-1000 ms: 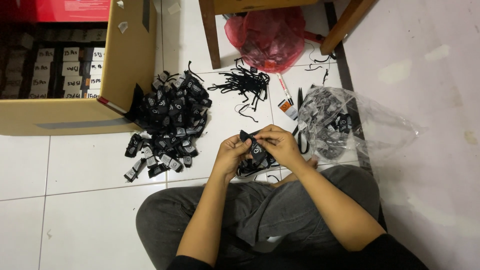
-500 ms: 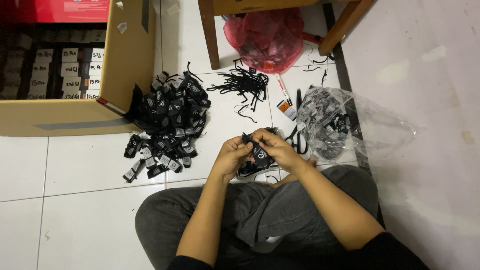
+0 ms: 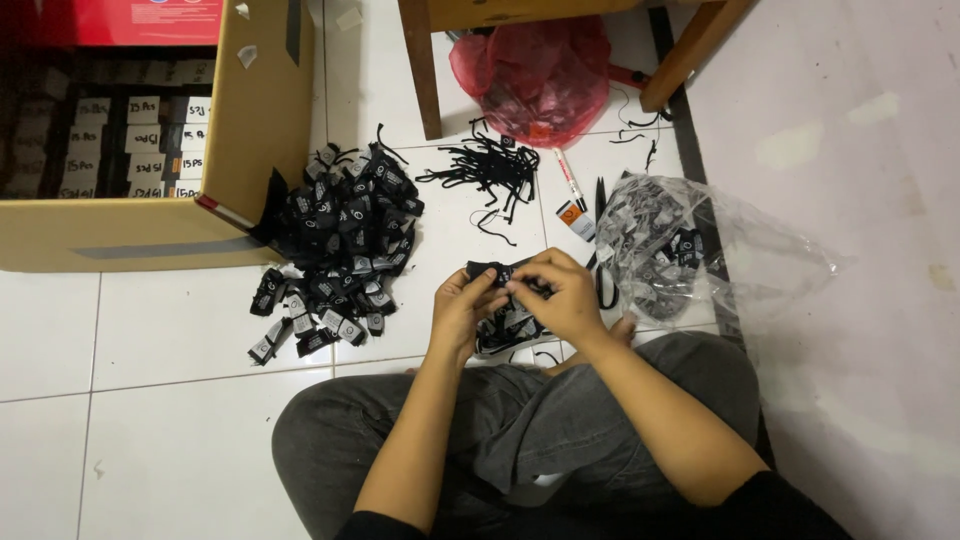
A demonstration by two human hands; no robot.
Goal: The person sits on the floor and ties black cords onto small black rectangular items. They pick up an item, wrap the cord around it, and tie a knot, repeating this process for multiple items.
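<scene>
Head view: you sit cross-legged on the white tile floor [image 3: 180, 400], your left hand [image 3: 462, 305] and right hand [image 3: 560, 295] both pinched on one small black tag [image 3: 492, 272], held just above a little stack of black tags [image 3: 508, 330] lying in front of your knees. To your left a big pile of black tags [image 3: 340, 245] lies against an open cardboard box [image 3: 255, 120]; ahead lies a tangle of black strings [image 3: 490, 170] with a red plastic bag [image 3: 545, 75] beyond it, and to your right a clear plastic bag [image 3: 700, 250] with more tags, two pens [image 3: 590, 200] beside it.
</scene>
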